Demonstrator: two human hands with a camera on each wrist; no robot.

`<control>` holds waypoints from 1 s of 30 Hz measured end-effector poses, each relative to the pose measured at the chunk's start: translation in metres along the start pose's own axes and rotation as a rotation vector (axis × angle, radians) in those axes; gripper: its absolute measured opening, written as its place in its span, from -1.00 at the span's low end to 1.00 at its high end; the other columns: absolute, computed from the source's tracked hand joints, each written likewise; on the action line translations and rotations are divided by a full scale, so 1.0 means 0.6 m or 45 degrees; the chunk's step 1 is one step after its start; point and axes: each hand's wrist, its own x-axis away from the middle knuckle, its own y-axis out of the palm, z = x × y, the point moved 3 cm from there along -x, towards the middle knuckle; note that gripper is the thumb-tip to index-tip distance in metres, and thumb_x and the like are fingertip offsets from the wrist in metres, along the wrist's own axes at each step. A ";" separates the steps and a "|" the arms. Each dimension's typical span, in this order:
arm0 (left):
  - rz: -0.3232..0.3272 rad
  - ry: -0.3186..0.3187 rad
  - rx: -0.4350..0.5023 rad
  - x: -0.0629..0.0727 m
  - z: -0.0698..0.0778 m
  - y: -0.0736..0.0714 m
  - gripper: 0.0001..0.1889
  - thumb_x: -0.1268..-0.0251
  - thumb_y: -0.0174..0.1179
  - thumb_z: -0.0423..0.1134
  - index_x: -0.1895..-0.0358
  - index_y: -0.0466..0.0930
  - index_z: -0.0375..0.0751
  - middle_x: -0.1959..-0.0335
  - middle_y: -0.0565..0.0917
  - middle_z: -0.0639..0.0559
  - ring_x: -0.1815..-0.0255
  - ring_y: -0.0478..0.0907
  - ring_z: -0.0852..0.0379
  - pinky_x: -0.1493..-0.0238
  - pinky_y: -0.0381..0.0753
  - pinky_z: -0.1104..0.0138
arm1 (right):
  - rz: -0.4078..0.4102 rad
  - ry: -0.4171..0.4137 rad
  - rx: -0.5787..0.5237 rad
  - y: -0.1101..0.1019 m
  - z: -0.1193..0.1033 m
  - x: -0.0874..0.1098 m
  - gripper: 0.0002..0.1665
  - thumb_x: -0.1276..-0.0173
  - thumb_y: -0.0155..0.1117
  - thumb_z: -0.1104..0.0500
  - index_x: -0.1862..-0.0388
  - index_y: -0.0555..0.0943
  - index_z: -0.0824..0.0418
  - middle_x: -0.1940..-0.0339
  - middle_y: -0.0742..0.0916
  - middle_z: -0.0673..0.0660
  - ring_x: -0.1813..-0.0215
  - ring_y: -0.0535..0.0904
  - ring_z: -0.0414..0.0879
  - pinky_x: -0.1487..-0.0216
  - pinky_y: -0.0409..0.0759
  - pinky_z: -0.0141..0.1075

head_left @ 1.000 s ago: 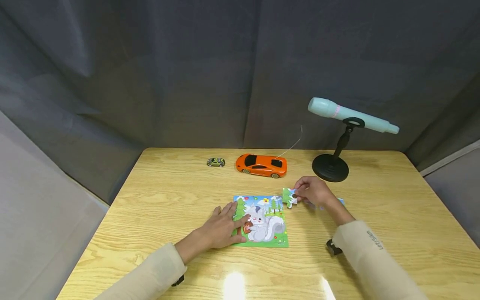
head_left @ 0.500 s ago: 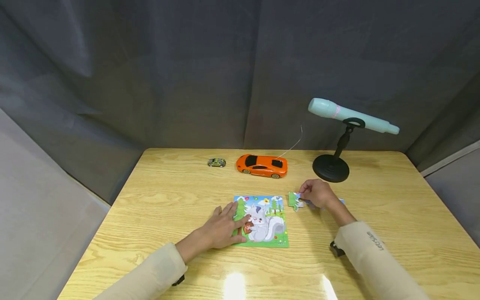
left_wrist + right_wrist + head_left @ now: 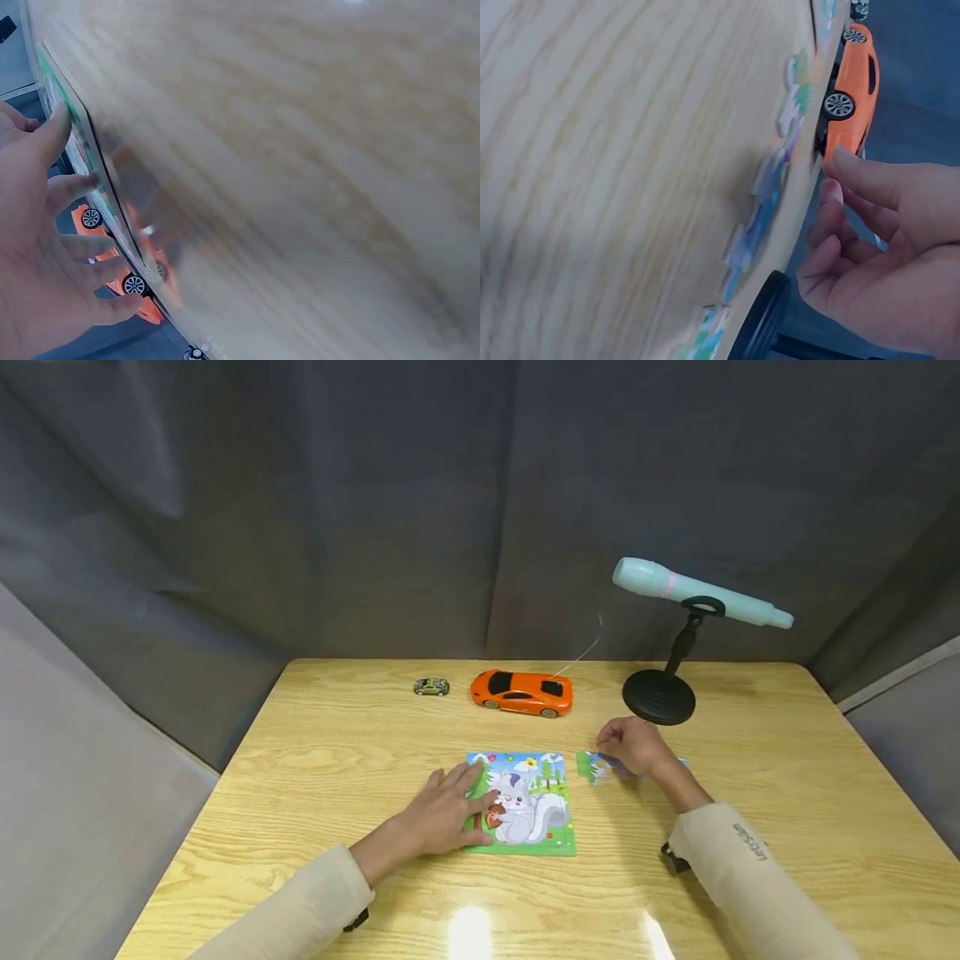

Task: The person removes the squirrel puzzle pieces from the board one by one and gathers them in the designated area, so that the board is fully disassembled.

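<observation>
Head view, left hand [image 3: 442,818] on puzzle [image 3: 525,822], right sleeve [image 3: 750,881] lettered "Let…"

Two white patches of glare are reflected on the wooden tabletop [image 3: 360,727], while the drapes [image 3: 405,510] are left dim (wood grain is softened by blur in both wrist views).

Puzzle [image 3: 534,814], pieces [image 3: 585,765], cars [image 3: 525,697], stand [image 3: 658,697] on table [image 3: 352,735]

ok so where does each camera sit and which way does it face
Head: worn on the head, facing forward and down; left hand, right hand and sleeves show.
Left wrist: on that wrist, facing across the table to the puzzle; left hand shows.
Right wrist: on that wrist, facing the loose pieces; right hand shows.
Shared: both wrist views show the orange car.
</observation>
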 end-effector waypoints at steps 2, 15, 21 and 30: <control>0.018 0.016 -0.014 -0.002 -0.001 -0.003 -0.34 -0.28 -0.07 0.33 -0.37 0.33 0.13 -0.52 0.05 -0.21 -0.51 0.05 -0.22 -0.34 0.21 -0.20 | -0.005 -0.013 -0.018 0.000 -0.006 0.002 -0.84 -0.33 0.21 0.22 0.26 0.66 0.30 0.46 0.67 0.08 0.43 0.44 -0.14 0.34 0.42 -0.33; 0.066 0.094 0.066 -0.012 0.011 -0.016 -0.37 -0.32 -0.04 0.28 -0.36 0.36 0.05 -0.50 0.14 -0.17 -0.50 0.09 -0.18 -0.37 0.24 -0.10 | -0.146 -0.002 -0.178 0.020 -0.059 0.023 -0.84 -0.33 0.20 0.27 0.17 0.62 0.32 0.31 0.68 0.17 0.35 0.56 -0.08 0.39 0.50 -0.36; 0.019 0.164 0.139 -0.010 0.043 -0.013 -0.35 -0.36 -0.09 0.27 -0.43 0.23 0.07 -0.53 0.06 -0.13 -0.53 0.05 -0.11 -0.41 0.18 -0.05 | -0.205 -0.057 -0.235 0.041 -0.075 0.034 -0.84 -0.31 0.24 0.28 0.17 0.62 0.32 0.32 0.68 0.16 0.42 0.58 -0.08 0.41 0.52 -0.34; -0.087 0.199 0.125 -0.011 0.072 0.004 -0.33 -0.35 -0.24 0.35 -0.46 0.13 0.20 -0.53 -0.03 -0.24 -0.55 -0.04 -0.15 -0.42 0.15 -0.08 | -0.265 -0.164 -0.270 0.069 -0.092 0.042 -0.84 -0.28 0.27 0.29 0.18 0.63 0.33 0.32 0.71 0.16 0.39 0.53 -0.15 0.37 0.50 -0.37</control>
